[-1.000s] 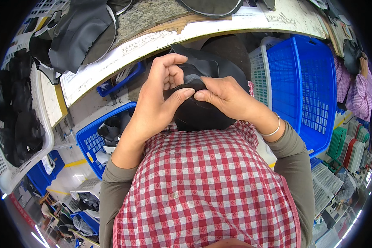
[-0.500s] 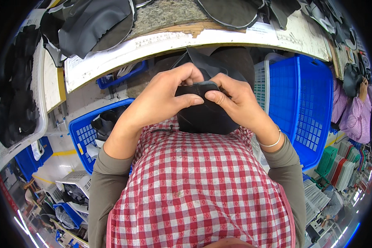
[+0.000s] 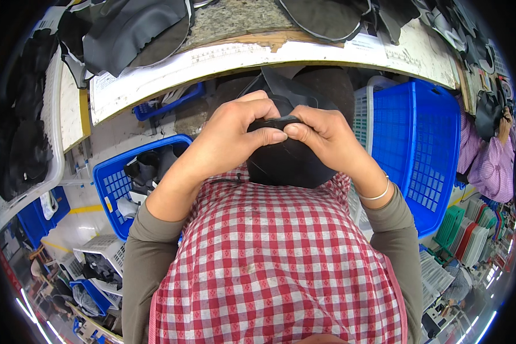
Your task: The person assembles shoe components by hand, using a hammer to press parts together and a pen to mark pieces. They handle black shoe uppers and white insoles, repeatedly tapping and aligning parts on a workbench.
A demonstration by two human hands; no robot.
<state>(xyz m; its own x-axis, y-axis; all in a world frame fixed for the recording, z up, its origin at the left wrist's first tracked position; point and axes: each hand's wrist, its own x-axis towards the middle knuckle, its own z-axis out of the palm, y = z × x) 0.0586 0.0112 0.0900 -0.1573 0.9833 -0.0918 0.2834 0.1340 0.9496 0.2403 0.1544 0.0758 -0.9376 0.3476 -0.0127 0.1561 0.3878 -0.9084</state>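
A black leather-like piece (image 3: 286, 160) lies over my lap, below the table's front edge. Both hands pinch its folded upper edge between thumbs and fingers. My left hand (image 3: 235, 126) grips the left part of the fold, its fingertips partly hidden behind it. My right hand (image 3: 327, 135), with a bangle at the wrist, grips the right part. The two thumb tips nearly meet in the middle. More black material stands up behind the fold, partly covered by my fingers.
Black cut pieces (image 3: 135, 34) overhang the worn table edge (image 3: 235, 57). A blue basket (image 3: 112, 183) holding dark pieces is at my left; large blue crates (image 3: 393, 132) stand at my right. A co-worker's checked sleeve (image 3: 487, 169) shows at far right.
Both thumbs have pressed the upper edge of the black piece down, so it now looks folded and narrower. The hands stay in nearly the same place.
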